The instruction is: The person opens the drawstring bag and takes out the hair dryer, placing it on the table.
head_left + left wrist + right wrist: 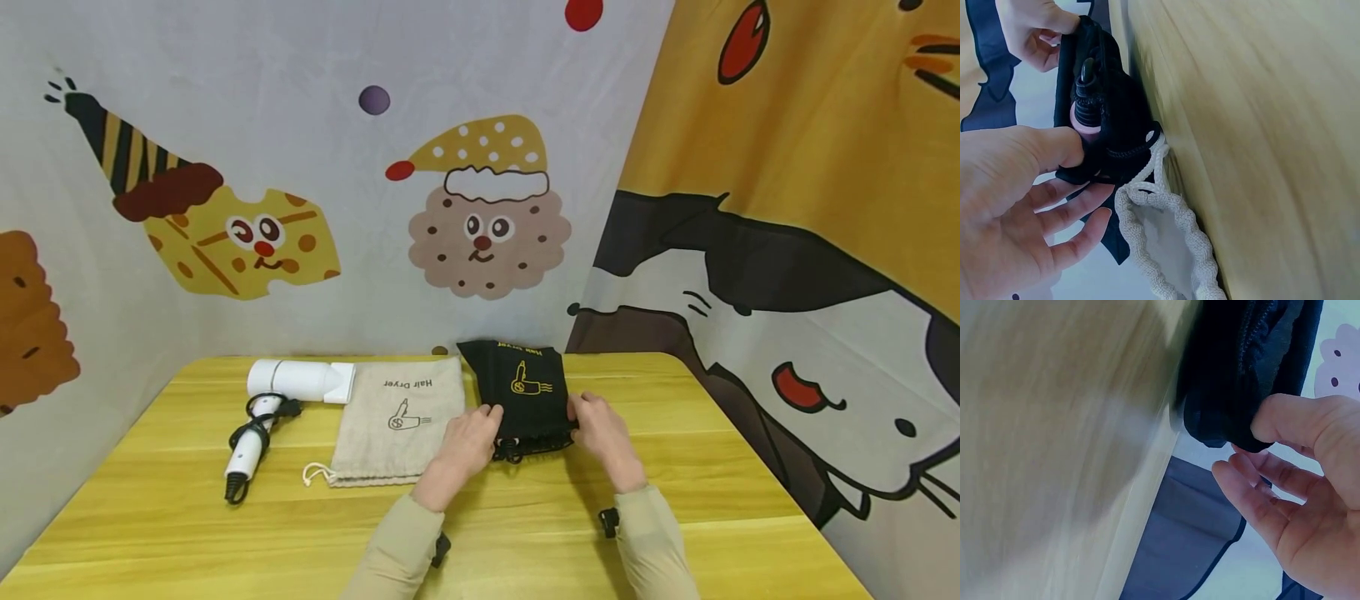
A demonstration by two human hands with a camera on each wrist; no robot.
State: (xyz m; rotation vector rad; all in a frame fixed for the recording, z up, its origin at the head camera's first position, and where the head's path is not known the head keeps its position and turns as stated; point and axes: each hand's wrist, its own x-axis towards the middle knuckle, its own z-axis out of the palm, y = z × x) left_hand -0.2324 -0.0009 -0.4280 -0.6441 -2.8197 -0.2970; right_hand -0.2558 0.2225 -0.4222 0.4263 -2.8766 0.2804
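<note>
A black drawstring bag with a yellow hair dryer print lies on the table, its mouth toward me. My left hand pinches the left side of the mouth between thumb and fingers. At the right corner of the mouth, my right hand pinches the cloth with thumb and forefinger. Inside the opening, the left wrist view shows a hair dryer's handle end with a pale ring and black ribbed cord sleeve; the rest of it is hidden by the bag.
Left of the black bag lies a beige drawstring bag marked "Hair Dryer", with a white cord. A white hair dryer, its black cord wound round the handle, is farther left. Behind the wooden table hangs a cartoon-printed curtain.
</note>
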